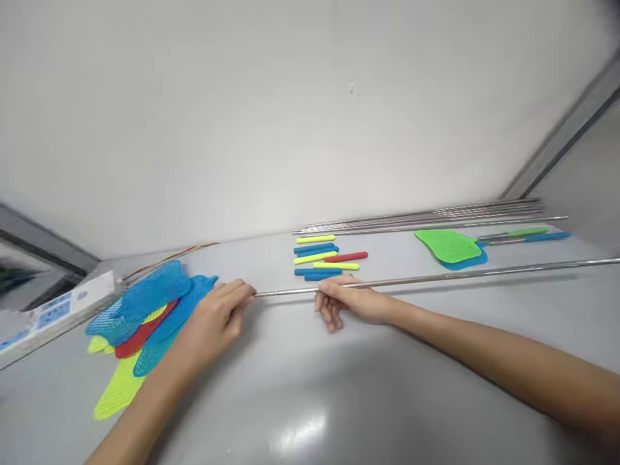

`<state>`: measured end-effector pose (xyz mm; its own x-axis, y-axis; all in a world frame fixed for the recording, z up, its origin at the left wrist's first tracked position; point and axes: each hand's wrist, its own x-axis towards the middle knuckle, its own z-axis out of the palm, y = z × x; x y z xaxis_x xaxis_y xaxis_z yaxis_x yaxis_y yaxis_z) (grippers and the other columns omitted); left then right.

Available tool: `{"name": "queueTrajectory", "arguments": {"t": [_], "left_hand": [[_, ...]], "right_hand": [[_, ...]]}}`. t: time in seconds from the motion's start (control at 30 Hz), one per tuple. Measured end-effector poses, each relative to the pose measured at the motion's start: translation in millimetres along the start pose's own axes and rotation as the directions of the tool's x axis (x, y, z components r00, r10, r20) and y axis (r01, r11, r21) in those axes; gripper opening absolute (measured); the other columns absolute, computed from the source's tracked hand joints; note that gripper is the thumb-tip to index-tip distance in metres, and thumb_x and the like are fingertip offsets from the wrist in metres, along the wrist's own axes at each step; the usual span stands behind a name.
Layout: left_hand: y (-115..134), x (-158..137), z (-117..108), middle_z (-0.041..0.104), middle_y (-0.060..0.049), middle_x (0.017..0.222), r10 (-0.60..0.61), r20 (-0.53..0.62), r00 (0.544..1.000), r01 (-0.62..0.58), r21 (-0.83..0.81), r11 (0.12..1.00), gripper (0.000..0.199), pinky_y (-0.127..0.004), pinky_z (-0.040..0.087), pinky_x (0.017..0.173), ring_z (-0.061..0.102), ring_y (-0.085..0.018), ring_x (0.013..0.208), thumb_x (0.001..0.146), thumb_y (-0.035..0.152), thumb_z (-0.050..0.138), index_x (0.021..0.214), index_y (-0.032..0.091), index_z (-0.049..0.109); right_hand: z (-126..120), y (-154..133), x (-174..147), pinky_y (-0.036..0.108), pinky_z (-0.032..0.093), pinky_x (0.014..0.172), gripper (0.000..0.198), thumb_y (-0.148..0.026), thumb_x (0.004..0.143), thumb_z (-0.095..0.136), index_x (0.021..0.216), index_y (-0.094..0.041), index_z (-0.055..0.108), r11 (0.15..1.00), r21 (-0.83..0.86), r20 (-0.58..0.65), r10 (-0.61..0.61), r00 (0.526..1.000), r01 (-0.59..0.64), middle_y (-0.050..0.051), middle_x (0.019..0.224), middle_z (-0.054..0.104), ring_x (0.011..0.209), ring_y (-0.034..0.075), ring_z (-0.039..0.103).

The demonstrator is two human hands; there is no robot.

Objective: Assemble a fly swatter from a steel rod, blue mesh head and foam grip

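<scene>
- We hold a long metal rod (436,276) low across the grey counter (339,387), lying nearly level from left to right; its far end runs out past the right edge of view.
- Our left hand (217,316) sits at the rod's near tip, fingers (239,294) curled and pressed together around the end.
- Our right hand (351,302) pinches the rod a little further along, thumb on top and fingers tucked underneath.
- We judge the step in hand to be readying the rod's left end for a part; the next move would call for a steady rod and one hand freed to reach.
- Just behind the right hand lies a cluster of foam grip sleeves (324,258) in blue, yellow and red.
- Beside the left hand is a loose heap of mesh swatter heads (145,310), blue, red and yellow-green, overlapping one another.
- Farther right lie finished swatters (455,248), green on top of blue, with handles pointing right.
- A bundle of spare rods (426,216) rests along the back edge against the wall.
- At far left sits a white power strip (53,310) with coloured wires (169,257) trailing near it.
- The room is plain: pale bare wall, glossy counter catching a light reflection.
</scene>
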<state>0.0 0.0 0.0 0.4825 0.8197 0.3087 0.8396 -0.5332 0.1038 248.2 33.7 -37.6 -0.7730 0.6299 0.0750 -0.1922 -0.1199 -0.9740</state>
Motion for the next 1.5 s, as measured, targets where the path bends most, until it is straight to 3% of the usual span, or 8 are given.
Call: {"name": "queueTrajectory", "arguments": {"t": [0.47,1.5], "left_hand": [[7.8,0.7,-0.7,0.048,0.000,0.068,-0.024,0.016,1.000,0.024,-0.005,1.000,0.019,-0.025,0.034,0.061,0.044,-0.014,0.062,0.080,0.010,0.030,0.075,0.018,0.047],[15.1,1.1,1.0,0.050,-0.001,0.068,-0.033,0.048,0.998,0.032,0.027,0.999,0.021,-0.025,0.034,0.061,0.044,-0.014,0.064,0.078,0.008,0.030,0.075,0.017,0.048]], "right_hand": [[1.0,-1.8,-4.6,0.020,0.040,0.042,0.038,-0.040,0.086,0.038,0.071,-0.011,0.056,0.999,-0.048,-0.008,-0.027,1.000,0.026,0.001,0.053,0.053,0.047,0.011,0.055],[0.5,-2.7,-7.8,0.020,0.040,0.042,0.038,-0.041,0.084,0.039,0.069,-0.011,0.056,0.996,-0.085,-0.030,-0.011,0.999,0.008,0.000,0.051,0.053,0.046,0.010,0.054]]}}
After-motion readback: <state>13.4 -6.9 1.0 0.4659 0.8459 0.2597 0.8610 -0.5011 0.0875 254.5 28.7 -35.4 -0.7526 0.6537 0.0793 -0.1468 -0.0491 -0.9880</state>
